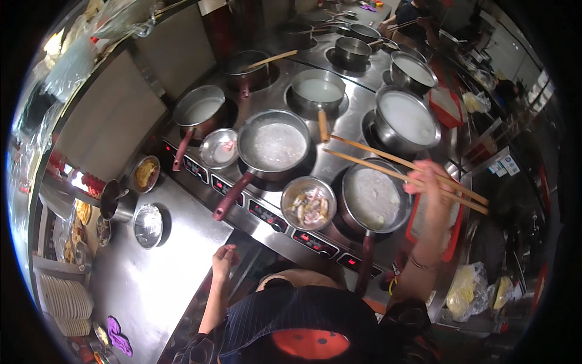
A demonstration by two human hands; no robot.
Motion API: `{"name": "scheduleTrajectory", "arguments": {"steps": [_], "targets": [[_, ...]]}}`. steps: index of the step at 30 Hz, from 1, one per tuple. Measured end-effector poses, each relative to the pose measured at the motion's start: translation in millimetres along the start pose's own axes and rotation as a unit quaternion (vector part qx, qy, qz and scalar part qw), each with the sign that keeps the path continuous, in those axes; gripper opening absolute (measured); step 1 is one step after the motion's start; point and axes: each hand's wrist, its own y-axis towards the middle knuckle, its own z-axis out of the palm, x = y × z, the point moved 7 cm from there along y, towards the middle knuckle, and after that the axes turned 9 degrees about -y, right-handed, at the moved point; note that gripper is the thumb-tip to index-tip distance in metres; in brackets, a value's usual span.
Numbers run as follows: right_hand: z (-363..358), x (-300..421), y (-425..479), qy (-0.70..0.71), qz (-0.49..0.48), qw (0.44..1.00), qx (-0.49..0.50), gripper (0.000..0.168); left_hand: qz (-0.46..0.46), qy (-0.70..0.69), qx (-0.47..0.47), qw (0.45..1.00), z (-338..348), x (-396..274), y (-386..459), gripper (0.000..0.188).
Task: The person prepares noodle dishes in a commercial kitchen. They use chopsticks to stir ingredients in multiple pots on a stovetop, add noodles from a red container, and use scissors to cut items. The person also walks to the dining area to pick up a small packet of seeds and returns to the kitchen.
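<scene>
Long wooden chopsticks (382, 164) are held in my right hand (429, 179), their tips apart and pointing left over the induction range. Below them a dark red pan (370, 200) holds cloudy white liquid with pale bits in it. Beside that pan stands a steel bowl (309, 203) of what looks like raw shrimp and pale pieces. Bubbling whitish liquid fills a pan (275, 143) with a long red handle. My left hand (223, 262) hovers near the edge of the steel counter (182, 255), fingers loosely curled; nothing shows in it.
Steaming pots, one a steel pot (408, 116), crowd the range. A small steel bowl (219, 148) sits at its front. Right of my pan lies a red tray (450, 232) of white contents. Stacked plates (66, 298) and a purple cloth (119, 336) are at left. Another person (413, 20) works farther back.
</scene>
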Motion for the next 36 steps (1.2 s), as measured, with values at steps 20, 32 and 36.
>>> {"name": "scheduleTrajectory", "arguments": {"steps": [20, 32, 36], "targets": [[224.8, -71.6, 60.8, -0.127, -0.042, 0.975, 0.180, 0.020, 0.021, -0.114, 0.043, 0.992, 10.4, -95.4, 189.2, 0.025], [251.2, -35.0, 30.5, -0.137, 0.054, 0.963, 0.227, 0.016, 0.040, -0.116, -0.063, 0.990, 23.2, -112.1, 275.0, 0.020], [249.3, -55.3, 46.0, -0.089, 0.035, 0.987, 0.133, 0.018, 0.078, -0.154, -0.033, 0.984, 27.3, -117.3, 266.5, 0.022]]}}
